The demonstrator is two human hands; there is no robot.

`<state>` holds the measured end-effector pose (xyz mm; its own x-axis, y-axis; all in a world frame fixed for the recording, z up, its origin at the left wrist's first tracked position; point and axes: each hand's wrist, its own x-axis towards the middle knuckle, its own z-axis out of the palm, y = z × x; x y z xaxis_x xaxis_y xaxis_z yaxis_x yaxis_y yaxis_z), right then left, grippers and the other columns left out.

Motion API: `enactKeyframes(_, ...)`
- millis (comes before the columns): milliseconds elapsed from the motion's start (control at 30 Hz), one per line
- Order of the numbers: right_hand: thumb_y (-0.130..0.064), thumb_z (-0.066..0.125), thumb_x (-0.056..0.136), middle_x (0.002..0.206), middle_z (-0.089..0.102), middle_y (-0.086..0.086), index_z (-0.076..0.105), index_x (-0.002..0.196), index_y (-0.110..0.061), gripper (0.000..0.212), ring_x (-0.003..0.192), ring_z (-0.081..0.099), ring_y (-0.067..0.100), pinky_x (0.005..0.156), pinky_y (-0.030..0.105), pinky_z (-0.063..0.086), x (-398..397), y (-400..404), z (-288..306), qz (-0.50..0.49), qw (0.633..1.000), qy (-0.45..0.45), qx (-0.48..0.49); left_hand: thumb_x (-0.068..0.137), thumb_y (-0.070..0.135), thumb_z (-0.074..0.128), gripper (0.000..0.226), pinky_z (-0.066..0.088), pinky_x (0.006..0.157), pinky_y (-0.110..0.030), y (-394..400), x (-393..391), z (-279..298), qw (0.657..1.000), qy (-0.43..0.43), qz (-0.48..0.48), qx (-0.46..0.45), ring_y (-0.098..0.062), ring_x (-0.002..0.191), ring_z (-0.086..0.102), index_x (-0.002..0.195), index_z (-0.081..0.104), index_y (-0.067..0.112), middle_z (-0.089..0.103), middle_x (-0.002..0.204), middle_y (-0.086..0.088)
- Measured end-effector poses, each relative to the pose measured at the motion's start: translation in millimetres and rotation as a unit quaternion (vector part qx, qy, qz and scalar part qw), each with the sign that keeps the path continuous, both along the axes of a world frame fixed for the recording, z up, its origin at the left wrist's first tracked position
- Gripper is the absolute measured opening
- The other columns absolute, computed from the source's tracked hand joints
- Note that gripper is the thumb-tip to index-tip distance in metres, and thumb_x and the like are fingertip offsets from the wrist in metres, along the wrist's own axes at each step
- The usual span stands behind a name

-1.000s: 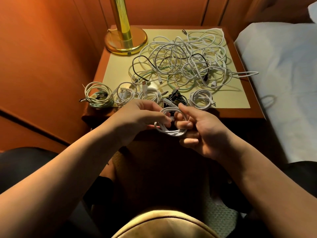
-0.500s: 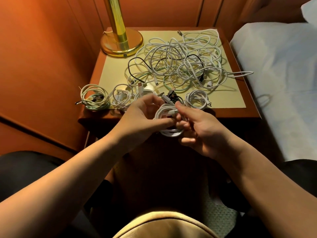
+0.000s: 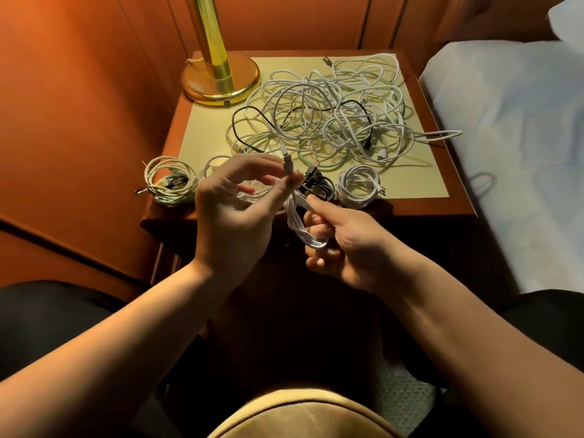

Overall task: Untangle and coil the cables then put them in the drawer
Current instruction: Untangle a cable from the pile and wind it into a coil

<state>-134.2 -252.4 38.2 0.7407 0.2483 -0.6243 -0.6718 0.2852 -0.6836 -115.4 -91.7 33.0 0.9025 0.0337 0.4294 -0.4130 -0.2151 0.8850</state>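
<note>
lamp [image 3: 211, 42] top cut off, coil behind left hand [image 3: 230, 213] half hidden

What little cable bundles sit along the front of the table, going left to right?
White-and-green coiled cable bundle → coiled black cable → coiled white cable bundle. Another white coil between the first two is mostly hidden behind the left hand.

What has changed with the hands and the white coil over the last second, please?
The left hand has lifted, now pinching the cable's plug end and drawing it up out of the white coil. The right hand keeps its grip on the coil. The tangled pile and finished coils are unmoved.
</note>
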Motion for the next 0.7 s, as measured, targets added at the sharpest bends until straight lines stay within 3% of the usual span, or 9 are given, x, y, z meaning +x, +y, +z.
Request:
enactKeyframes(100, -0.050, 0.048, 0.106, 0.057, 0.038, -0.010, 0.048, 0.070, -0.024, 0.045, 0.050, 0.038, 0.008, 0.054, 0.026, 0.041, 1, 3, -2, 0.016, 0.999, -0.028, -0.017, 0.088, 0.020, 0.083, 0.017, 0.056, 0.073, -0.052, 5, 6, 3, 1.000, 0.005, -0.004, 0.018, -0.019, 0.087, 0.074, 0.095, 0.075, 0.007, 0.077, 0.097, 0.001)
enactKeyframes(200, -0.050, 0.043, 0.108, 0.061, 0.041, -0.010, 0.046, 0.071, -0.025, 0.045, 0.053, 0.037, 0.006, 0.062, 0.028, 0.035, 4, -3, -3, 0.056, 0.988, -0.094, -0.106, 0.090, 0.023, 0.079, 0.017, 0.057, 0.084, -0.040, 10, 8, 4, 0.994, -0.022, -0.029, 0.105, -0.010, 0.099, 0.073, 0.099, 0.075, 0.009, 0.077, 0.105, 0.003)
enactKeyframes(267, -0.049, 0.040, 0.110, 0.061, 0.041, -0.010, 0.043, 0.072, -0.025, 0.045, 0.054, 0.034, 0.006, 0.061, 0.028, 0.032, 6, -10, -4, 0.082, 0.976, -0.132, -0.153, 0.088, 0.024, 0.080, 0.018, 0.056, 0.087, -0.029, 10, 9, 2, 0.987, -0.043, -0.042, 0.146, -0.004, 0.104, 0.071, 0.099, 0.077, 0.010, 0.077, 0.108, 0.002)
enactKeyframes(400, -0.041, 0.042, 0.110, 0.058, 0.045, -0.010, 0.049, 0.072, -0.024, 0.042, 0.049, 0.037, 0.006, 0.054, 0.027, 0.028, 7, -20, 0, 0.069, 0.972, -0.148, -0.170, 0.085, 0.028, 0.085, 0.020, 0.061, 0.077, -0.032, 11, 14, 0, 0.965, -0.108, -0.074, 0.228, -0.005, 0.090, 0.074, 0.097, 0.080, 0.013, 0.079, 0.097, 0.003)
enactKeyframes(467, -0.038, 0.046, 0.107, 0.061, 0.050, -0.007, 0.053, 0.074, -0.023, 0.037, 0.054, 0.043, 0.008, 0.058, 0.029, 0.030, 8, -28, 4, 0.063, 0.974, -0.147, -0.161, 0.084, 0.026, 0.086, 0.021, 0.062, 0.073, -0.029, 9, 14, 3, 0.966, -0.089, -0.086, 0.229, -0.003, 0.085, 0.074, 0.098, 0.079, 0.013, 0.078, 0.094, 0.003)
enactKeyframes(567, -0.038, 0.050, 0.095, 0.084, 0.059, 0.004, 0.061, 0.081, -0.020, 0.025, 0.082, 0.051, 0.023, 0.073, 0.040, 0.036, 10, -42, 11, 0.114, 0.954, -0.190, -0.203, 0.082, 0.023, 0.087, 0.025, 0.063, 0.073, -0.030, 2, 16, 5, 0.970, -0.016, -0.124, 0.210, -0.003, 0.084, 0.074, 0.101, 0.077, 0.011, 0.077, 0.093, 0.002)
enactKeyframes(700, -0.016, 0.044, 0.105, 0.085, 0.062, 0.004, 0.062, 0.070, -0.014, 0.040, 0.085, 0.057, 0.023, 0.077, 0.041, 0.045, 12, -64, 25, 0.071, 0.911, -0.269, -0.305, 0.082, 0.016, 0.086, 0.014, 0.063, 0.073, -0.039, -24, 24, 7, 0.974, 0.037, -0.140, 0.175, -0.012, 0.081, 0.076, 0.092, 0.079, 0.009, 0.078, 0.087, 0.001)
